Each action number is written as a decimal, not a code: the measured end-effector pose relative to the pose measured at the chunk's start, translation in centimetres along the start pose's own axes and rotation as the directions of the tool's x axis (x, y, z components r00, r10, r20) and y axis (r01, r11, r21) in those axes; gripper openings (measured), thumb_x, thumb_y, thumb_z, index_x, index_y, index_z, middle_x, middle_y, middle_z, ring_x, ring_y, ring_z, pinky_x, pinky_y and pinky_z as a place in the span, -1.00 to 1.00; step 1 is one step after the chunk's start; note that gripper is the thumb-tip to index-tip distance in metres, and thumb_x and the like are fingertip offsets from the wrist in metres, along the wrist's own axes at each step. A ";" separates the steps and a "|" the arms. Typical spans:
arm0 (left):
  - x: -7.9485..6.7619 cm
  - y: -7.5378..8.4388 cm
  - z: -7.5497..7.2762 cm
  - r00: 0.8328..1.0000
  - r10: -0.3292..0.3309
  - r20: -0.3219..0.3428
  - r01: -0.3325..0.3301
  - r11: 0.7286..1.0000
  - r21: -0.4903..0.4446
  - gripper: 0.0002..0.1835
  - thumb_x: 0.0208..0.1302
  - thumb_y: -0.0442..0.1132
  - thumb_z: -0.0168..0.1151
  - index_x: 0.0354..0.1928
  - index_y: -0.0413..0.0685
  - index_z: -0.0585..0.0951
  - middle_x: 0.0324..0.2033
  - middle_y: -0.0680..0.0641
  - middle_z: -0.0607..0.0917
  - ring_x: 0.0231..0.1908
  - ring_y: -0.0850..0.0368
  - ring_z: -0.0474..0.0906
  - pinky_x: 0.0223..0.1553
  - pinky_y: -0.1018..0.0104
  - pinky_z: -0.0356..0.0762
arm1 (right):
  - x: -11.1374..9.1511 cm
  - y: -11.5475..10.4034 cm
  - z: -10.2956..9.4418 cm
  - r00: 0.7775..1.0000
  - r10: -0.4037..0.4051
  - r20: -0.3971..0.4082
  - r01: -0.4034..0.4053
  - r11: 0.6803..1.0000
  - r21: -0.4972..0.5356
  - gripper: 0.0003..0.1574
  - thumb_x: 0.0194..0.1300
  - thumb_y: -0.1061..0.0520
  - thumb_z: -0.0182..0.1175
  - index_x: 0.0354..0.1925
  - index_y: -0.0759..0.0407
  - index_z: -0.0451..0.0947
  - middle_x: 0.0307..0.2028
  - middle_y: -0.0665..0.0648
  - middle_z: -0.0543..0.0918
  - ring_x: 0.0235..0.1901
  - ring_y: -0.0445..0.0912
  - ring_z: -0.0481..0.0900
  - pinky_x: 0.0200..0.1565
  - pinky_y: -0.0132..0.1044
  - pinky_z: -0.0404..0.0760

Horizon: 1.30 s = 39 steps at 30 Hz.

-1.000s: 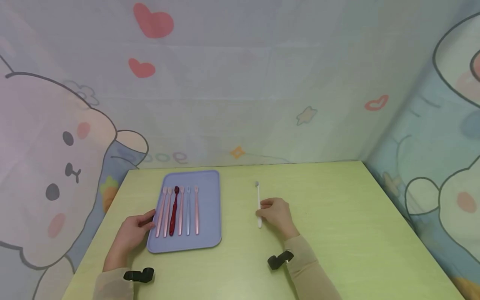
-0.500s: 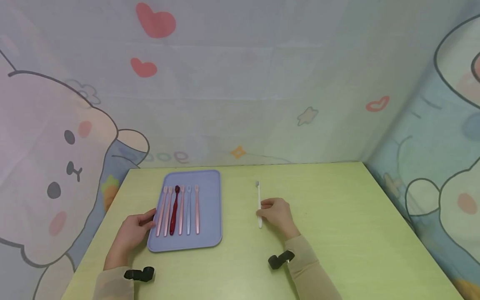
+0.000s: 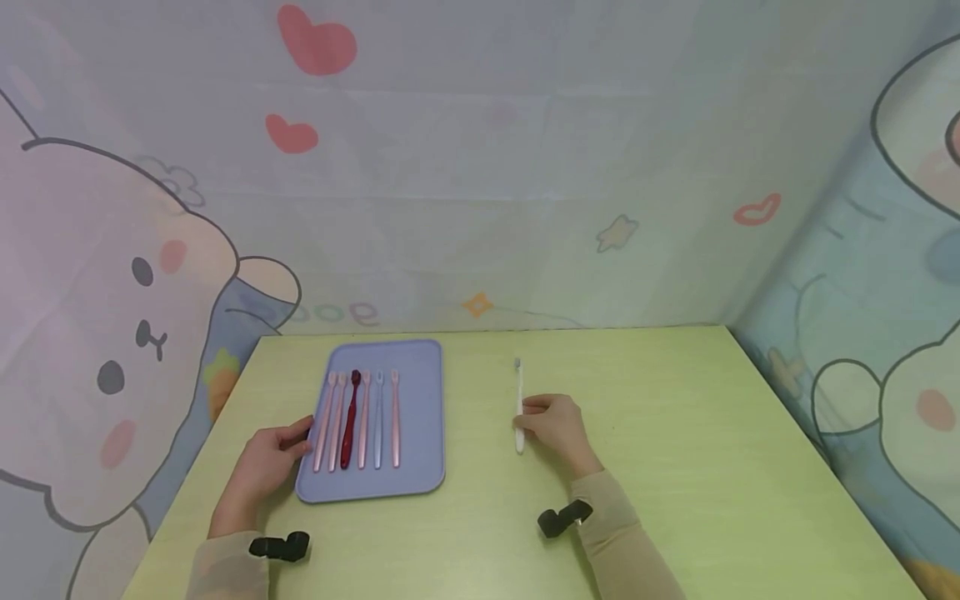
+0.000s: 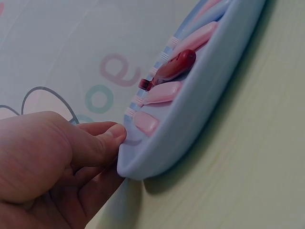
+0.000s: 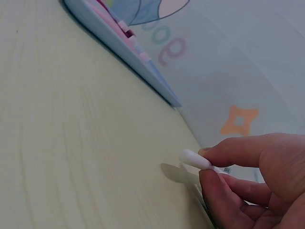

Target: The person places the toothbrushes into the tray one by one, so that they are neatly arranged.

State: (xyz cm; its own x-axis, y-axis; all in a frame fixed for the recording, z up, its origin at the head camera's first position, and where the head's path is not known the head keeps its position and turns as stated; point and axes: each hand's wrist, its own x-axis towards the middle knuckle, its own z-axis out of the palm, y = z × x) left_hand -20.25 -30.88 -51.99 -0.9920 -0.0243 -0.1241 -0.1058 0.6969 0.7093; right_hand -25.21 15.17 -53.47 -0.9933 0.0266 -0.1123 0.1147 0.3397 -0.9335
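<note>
A blue-lavender tray (image 3: 420, 417) lies on the table at the left of the head view. On it lie several pink toothbrushes (image 3: 396, 425), a dark red toothbrush (image 3: 349, 425) and a light blue toothbrush (image 3: 378, 433), side by side with heads toward the back. My left hand (image 3: 262, 467) pinches the tray's left rim between thumb and fingers, also clear in the left wrist view. To the right of the tray, my right hand (image 3: 557, 425) pinches a white toothbrush (image 3: 520, 387) by its handle, head pointing away. Its handle end stands slightly above its shadow in the right wrist view.
The yellow-green table (image 3: 675, 442) ends at the back against a cartoon-printed cloth (image 3: 480, 167). More printed cloth hangs at both sides. A black wrist camera (image 3: 281, 547) sits on the left sleeve, another black camera (image 3: 564, 518) on the right.
The white toothbrush and right hand have shifted very slightly away from me, part of it a small drift of the head view. The left hand's hold on the tray looks the same.
</note>
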 end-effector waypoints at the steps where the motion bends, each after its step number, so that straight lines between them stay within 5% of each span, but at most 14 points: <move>1: 0.0 0.0 0.0 1.000 0.000 -0.002 0.000 1.000 0.000 -0.45 0.56 -0.34 0.24 0.51 -0.27 0.43 0.44 -0.42 0.45 0.47 -0.48 0.29 0.44 -0.39 0.25 | 0.0 -0.1 0.1 1.000 0.003 0.012 -0.003 1.000 0.025 -0.50 0.19 0.29 0.50 0.10 0.44 0.71 -0.10 0.23 0.82 -0.15 -0.02 0.80 -0.12 -0.28 0.79; 7: 0.0 0.0 0.0 1.000 -0.002 -0.002 0.002 1.000 0.006 -0.45 0.57 -0.33 0.23 0.51 -0.28 0.43 0.43 -0.42 0.46 0.47 -0.48 0.30 0.43 -0.39 0.26 | 0.1 -0.4 1.5 0.995 -0.010 0.098 -0.005 0.989 0.151 -0.46 0.21 0.31 0.50 0.14 0.49 0.68 -0.08 0.26 0.82 -0.15 -0.02 0.79 -0.08 -0.23 0.80; 30: -0.3 0.3 -0.2 1.000 0.008 -0.009 -0.008 1.000 -0.005 -0.46 0.56 -0.33 0.25 0.49 -0.29 0.46 0.41 -0.42 0.48 0.45 -0.48 0.32 0.42 -0.38 0.29 | -0.1 -4.1 8.3 0.959 -0.060 0.277 -0.019 0.961 0.274 -0.45 0.25 0.38 0.47 0.19 0.53 0.63 -0.07 0.33 0.80 -0.22 -0.08 0.80 -0.08 -0.18 0.82; 39: -0.2 0.2 -0.2 1.000 0.023 -0.012 -0.023 1.000 -0.004 -0.47 0.56 -0.33 0.25 0.49 -0.28 0.46 0.40 -0.42 0.49 0.45 -0.48 0.32 0.43 -0.37 0.27 | -0.1 -5.7 11.8 0.962 -0.071 0.263 0.032 0.988 0.150 -0.54 0.17 0.37 0.52 0.06 0.46 0.70 -0.23 0.19 0.80 -0.34 -0.08 0.80 -0.25 -0.26 0.82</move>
State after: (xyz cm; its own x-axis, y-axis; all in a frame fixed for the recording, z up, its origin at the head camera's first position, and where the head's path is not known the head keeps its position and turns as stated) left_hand -20.05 -30.88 -51.66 -0.9949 -0.0168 -0.0992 -0.0830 0.6941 0.7151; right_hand -25.57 2.15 -52.13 -0.9604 -0.2459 -0.1312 0.0834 0.1959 -0.9771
